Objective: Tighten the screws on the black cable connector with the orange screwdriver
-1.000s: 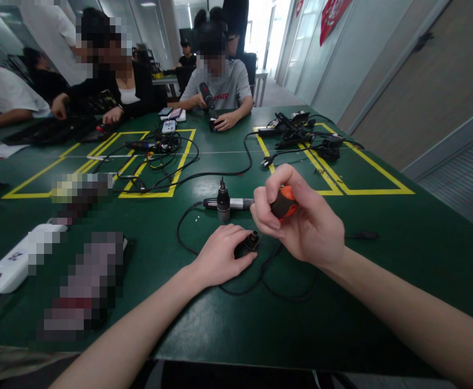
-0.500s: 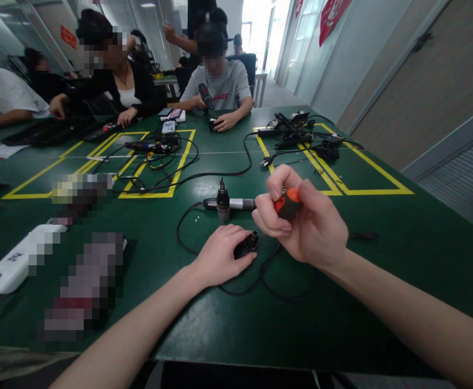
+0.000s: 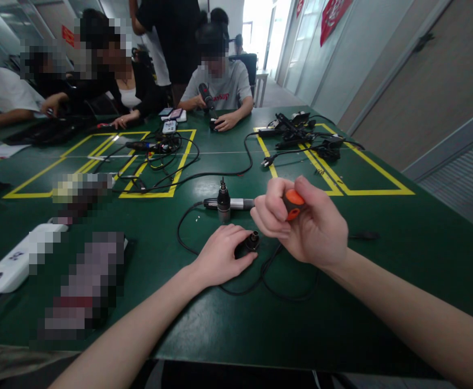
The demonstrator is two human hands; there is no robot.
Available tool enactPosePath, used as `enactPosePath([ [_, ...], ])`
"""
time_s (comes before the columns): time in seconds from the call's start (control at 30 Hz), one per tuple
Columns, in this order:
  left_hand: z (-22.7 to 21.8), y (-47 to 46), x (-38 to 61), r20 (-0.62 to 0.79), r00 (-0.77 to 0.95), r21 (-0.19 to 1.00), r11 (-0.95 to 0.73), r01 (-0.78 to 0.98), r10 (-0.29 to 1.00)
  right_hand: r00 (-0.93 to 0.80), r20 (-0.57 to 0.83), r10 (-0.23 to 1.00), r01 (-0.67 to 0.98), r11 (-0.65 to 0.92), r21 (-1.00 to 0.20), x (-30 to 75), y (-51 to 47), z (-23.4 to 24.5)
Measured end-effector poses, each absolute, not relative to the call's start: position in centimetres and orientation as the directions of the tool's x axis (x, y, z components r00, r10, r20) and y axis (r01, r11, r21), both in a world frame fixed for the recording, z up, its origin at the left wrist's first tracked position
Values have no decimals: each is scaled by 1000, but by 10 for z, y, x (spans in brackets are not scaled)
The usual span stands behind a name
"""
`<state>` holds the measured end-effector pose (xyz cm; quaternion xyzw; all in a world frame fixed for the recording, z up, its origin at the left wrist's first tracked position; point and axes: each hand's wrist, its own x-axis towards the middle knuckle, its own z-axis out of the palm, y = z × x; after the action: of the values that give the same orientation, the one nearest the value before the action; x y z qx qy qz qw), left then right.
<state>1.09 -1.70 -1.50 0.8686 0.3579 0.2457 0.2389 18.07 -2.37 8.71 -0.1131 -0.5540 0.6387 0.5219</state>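
Observation:
My right hand [image 3: 301,227] is wrapped round an orange and black screwdriver handle [image 3: 293,203], held just above a small black connector part [image 3: 251,242]. The screwdriver's tip is hidden behind my fingers. My left hand [image 3: 220,255] lies on the green table [image 3: 382,259] with its fingers closed on that black part, pressing it down. A black cable [image 3: 268,289] loops from the part across the table. Just behind my hands lies a silver and black microphone body [image 3: 227,203] with an upright plug on it.
Blurred boxes [image 3: 82,281] and a white device [image 3: 13,265] lie at the left. Cables [image 3: 159,156] and black adapters [image 3: 297,132] sit inside yellow marked squares farther back. Several people sit and stand at the table's far side, one holding a microphone [image 3: 206,96].
My right hand has turned the screwdriver handle and dropped slightly, fingers closing over it. My left hand has stayed on the black part. A person in black has walked up behind the far side.

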Motion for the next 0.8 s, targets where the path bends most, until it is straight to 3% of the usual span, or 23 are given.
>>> enactPosePath([
  [0.13,-16,-17,11,259,626,584,-635,505,736,-480,457,749,-556,143,-819,183,-23,86],
  [0.8,-15,-18,10,271,622,595,-636,491,735,-489,439,754,-588,87,-804,184,-24,82],
])
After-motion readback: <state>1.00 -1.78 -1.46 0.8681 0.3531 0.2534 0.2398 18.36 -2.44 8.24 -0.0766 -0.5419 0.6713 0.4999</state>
